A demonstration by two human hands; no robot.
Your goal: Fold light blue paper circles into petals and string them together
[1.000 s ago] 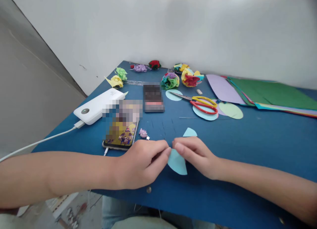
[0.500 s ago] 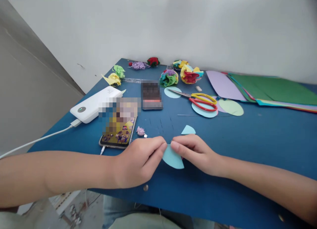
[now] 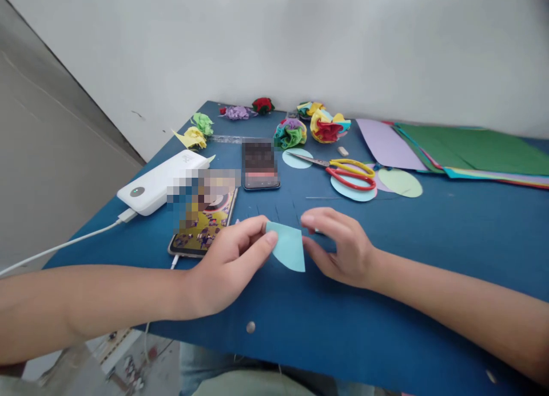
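My left hand (image 3: 229, 262) pinches the left corner of a folded light-blue paper piece (image 3: 288, 247) between thumb and fingers and holds it just above the blue table (image 3: 429, 259). My right hand (image 3: 338, 244) hovers just right of the paper with its fingers curved and apart, holding nothing; its fingertips are close to the paper's upper right edge. A smartphone (image 3: 201, 227) with a lit screen lies just left of my left hand.
A white power bank (image 3: 160, 182) with a cable sits at the left. A second phone (image 3: 259, 164), red-and-yellow scissors (image 3: 347, 173), paper circles (image 3: 400, 182), several crumpled paper flowers (image 3: 291, 133) and stacked coloured sheets (image 3: 467, 150) lie farther back.
My right hand let go of the blue paper and opened. My left hand lifted and turned the piece, which now stands up from the table.
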